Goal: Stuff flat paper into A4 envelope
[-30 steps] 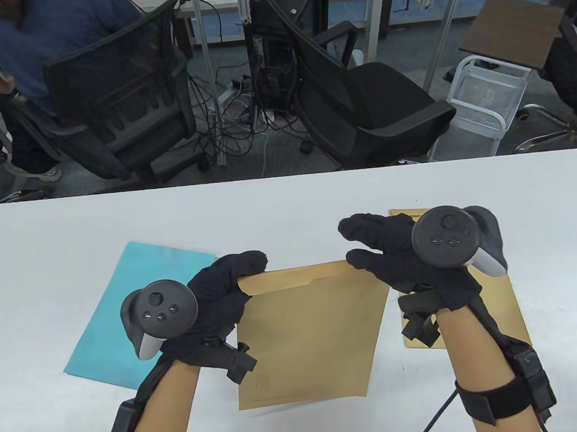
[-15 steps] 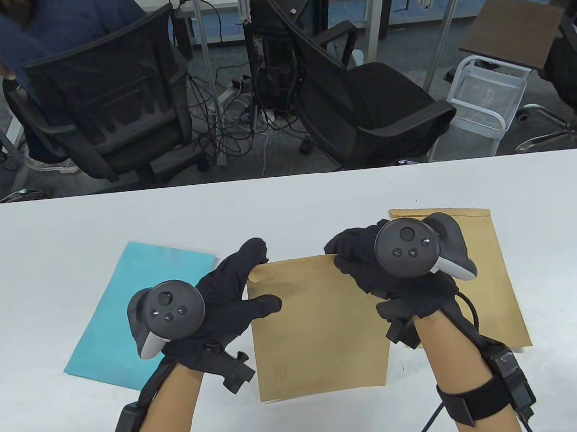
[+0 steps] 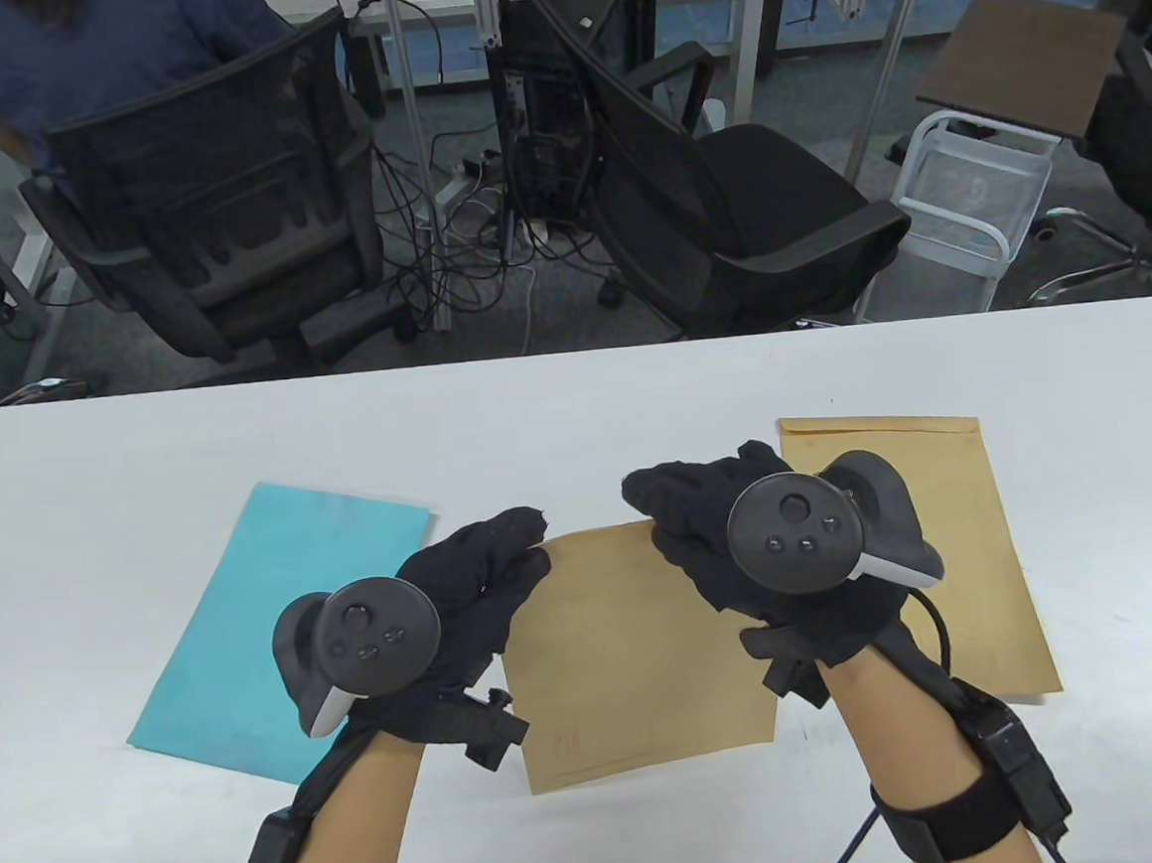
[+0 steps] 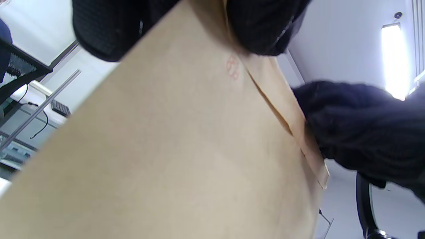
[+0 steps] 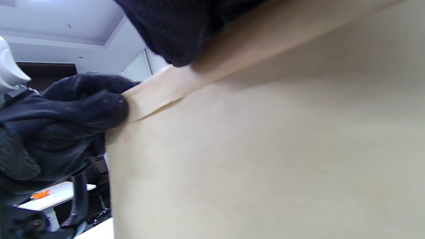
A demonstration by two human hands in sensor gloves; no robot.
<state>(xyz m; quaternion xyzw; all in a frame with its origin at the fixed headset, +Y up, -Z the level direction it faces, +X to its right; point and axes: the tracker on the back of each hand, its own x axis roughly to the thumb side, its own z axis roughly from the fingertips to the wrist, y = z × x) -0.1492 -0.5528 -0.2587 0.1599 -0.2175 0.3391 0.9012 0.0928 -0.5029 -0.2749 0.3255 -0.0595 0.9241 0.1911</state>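
- The held envelope [image 3: 633, 646] was plain tan-brown, with faint red printing near its lower left corner.
- A second envelope [image 3: 983, 539], at the right of the frame, was the same tan.
- The paper [image 3: 270, 595] at left was turquoise.
- The worktop [image 3: 574, 402] was white.
- Both hands wore black gloves.

My gloves hide the envelope's [image 3: 634, 656] top corners — its red print [image 3: 565, 745] is too small to read.

Envelope [image 3: 634, 656] matt brown kraft paper; gloves [image 3: 470, 599] black knit cloth; table [image 3: 574, 402] smooth white; sheet [image 3: 282, 614] matt turquoise paper.
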